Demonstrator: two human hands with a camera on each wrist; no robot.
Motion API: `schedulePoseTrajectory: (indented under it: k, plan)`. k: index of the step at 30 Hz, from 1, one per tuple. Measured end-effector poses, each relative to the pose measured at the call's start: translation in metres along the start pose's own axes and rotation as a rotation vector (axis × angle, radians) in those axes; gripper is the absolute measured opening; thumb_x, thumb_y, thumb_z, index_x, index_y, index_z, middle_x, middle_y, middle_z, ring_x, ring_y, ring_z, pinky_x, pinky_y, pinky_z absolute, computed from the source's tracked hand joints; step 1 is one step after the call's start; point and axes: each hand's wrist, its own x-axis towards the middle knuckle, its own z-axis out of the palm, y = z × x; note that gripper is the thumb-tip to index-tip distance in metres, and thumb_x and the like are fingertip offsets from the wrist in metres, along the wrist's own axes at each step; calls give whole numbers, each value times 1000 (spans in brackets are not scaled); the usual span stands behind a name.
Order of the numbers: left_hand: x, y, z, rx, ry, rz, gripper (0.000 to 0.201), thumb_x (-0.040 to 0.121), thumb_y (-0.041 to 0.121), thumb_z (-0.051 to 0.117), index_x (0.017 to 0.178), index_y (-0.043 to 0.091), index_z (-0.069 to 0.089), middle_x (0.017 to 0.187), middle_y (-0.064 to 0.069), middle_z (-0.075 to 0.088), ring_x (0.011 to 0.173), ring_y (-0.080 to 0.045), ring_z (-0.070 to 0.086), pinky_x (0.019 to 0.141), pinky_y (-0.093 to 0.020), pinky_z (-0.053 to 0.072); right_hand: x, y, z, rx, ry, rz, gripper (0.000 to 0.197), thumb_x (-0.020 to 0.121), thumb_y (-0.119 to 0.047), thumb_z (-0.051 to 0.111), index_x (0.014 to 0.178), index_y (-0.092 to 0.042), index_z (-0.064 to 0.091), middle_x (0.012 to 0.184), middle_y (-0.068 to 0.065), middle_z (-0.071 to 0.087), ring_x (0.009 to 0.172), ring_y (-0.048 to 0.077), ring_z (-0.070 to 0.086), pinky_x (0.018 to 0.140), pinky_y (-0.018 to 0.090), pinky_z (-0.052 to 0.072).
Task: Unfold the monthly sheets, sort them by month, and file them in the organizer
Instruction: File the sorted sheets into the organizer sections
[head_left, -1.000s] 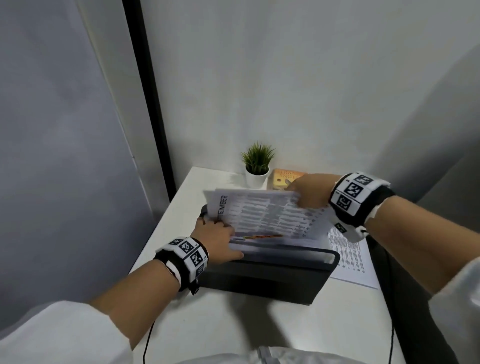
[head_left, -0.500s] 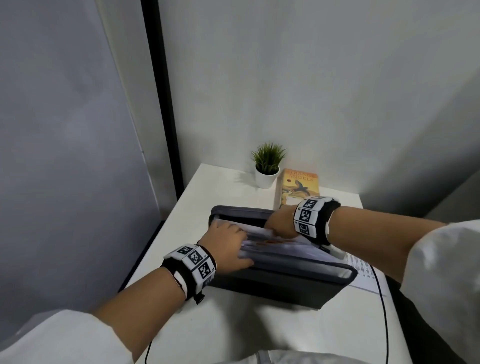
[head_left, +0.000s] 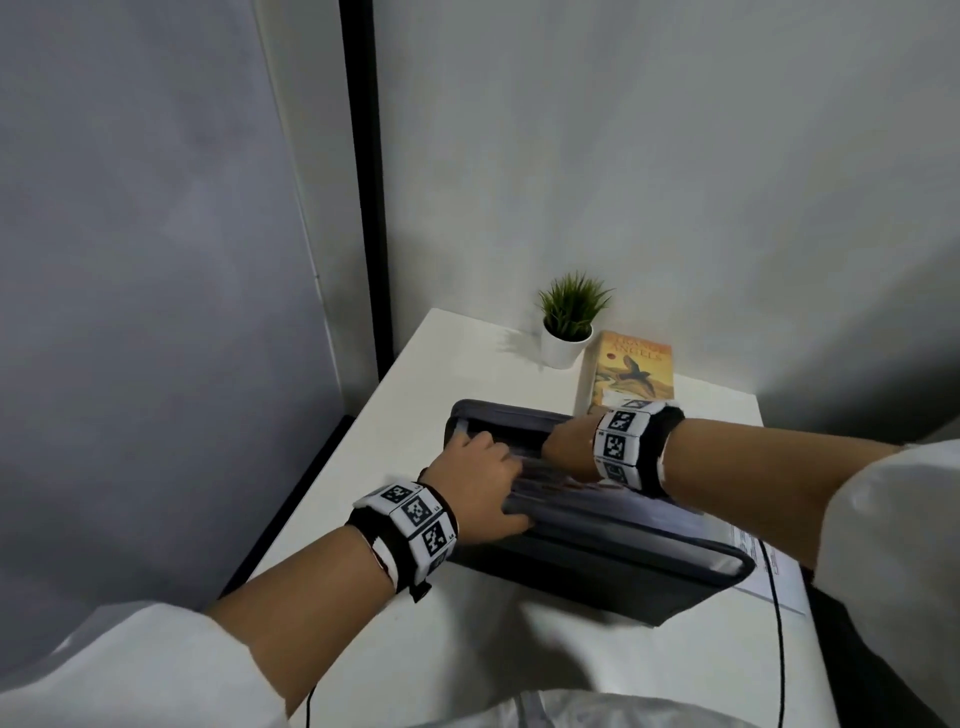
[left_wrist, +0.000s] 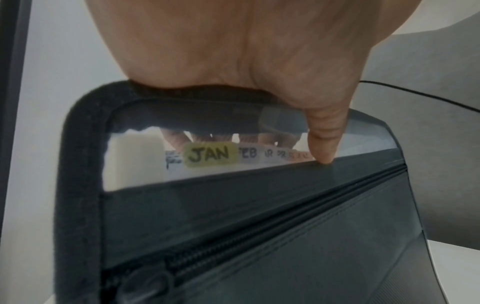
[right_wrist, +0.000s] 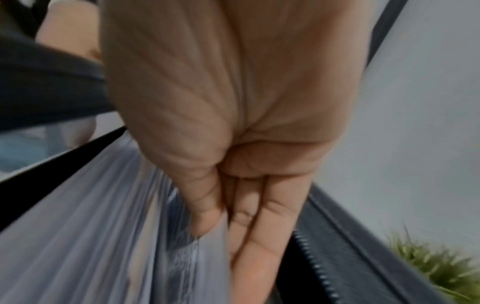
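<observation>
My left hand (head_left: 480, 480) fingers spread the organizer (head_left: 597, 561) dividers; right hand (right_wrist: 233, 144) fingers straight inside, probably seating a floppy sheet (right_wrist: 109, 236).

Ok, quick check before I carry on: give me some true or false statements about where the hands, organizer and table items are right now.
1. Both hands are at the open top of the organizer. True: the left hand and right hand reach in among its dividers.
2. The JAN tab sits beside the FEB tab. True.
3. The right hand's fingers are curled into a fist. False: they are straight, slid down between the dividers.
4. The book lies on top of the organizer. False: it lies on the table behind it, beside the potted plant.
5. The zipper is closed. False: the organizer is open.
</observation>
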Motion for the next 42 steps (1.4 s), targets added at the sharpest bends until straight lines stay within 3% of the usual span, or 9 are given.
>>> schedulePoseTrajectory:
  k: [5,11,14,17,21,24,30,38,42]
  plan:
    - [-1,-2,1,-43,40,3,57,79,69,46,109,23,61,115,4,47,107,-20,42,109,-47,23,8,-6,7,-17,-23,-19,25,98,-21,45,120,-15,56,123,3,58,109,23,58,92,40,50]
    - [2,-3,1,-116,11,6,58,78,69,51,117,27,60,135,7,43,123,-15,41,107,-40,26,-16,3,-5,357,-139,64,38,99,-36,39,102,-8,64,91,8,67,80,26,63,81,37,52]
    - [6,-5,-1,-129,-19,14,58,80,68,50,119,26,60,136,9,45,122,-14,46,109,-41,25,-47,23,10,509,-222,127,36,99,-29,40,111,-5,63,102,10,68,90,27,65,85,38,52]
    - [10,-6,-3,-157,-36,11,57,81,66,49,119,25,61,138,12,48,117,-14,52,107,-40,31,-79,40,34,486,-156,174,28,96,-16,42,115,-6,61,114,12,64,94,24,59,89,38,48]
    - [17,-6,-5,-157,-54,2,56,82,67,46,116,26,64,134,16,50,110,-11,56,102,-39,35,-104,47,67,605,-4,302,20,95,-10,44,99,-12,63,99,9,57,87,20,50,79,33,44]
    - [21,-7,-6,-150,-72,-8,57,83,67,45,121,27,62,136,19,49,110,-10,56,100,-38,37,-111,44,88,682,132,356,27,93,-5,42,117,-4,54,109,13,60,87,21,51,75,30,41]
    - [20,-6,0,-146,-56,-79,63,81,71,43,131,34,56,141,26,46,121,-10,54,96,-30,44,-110,34,106,892,285,413,40,95,-14,44,134,-19,51,121,8,60,104,24,58,82,26,44]
    - [13,0,-2,-201,-2,-84,56,80,64,56,129,37,55,128,22,58,112,-13,59,91,-28,46,-105,32,121,937,326,442,25,93,-28,51,117,-28,61,114,-3,48,118,25,48,101,41,40]
    - [29,15,-16,-89,-157,-60,67,73,68,56,132,37,45,125,14,54,108,-19,58,95,-38,40,-102,33,128,923,382,444,19,95,-30,46,99,-33,65,115,-1,45,114,23,37,103,44,30]
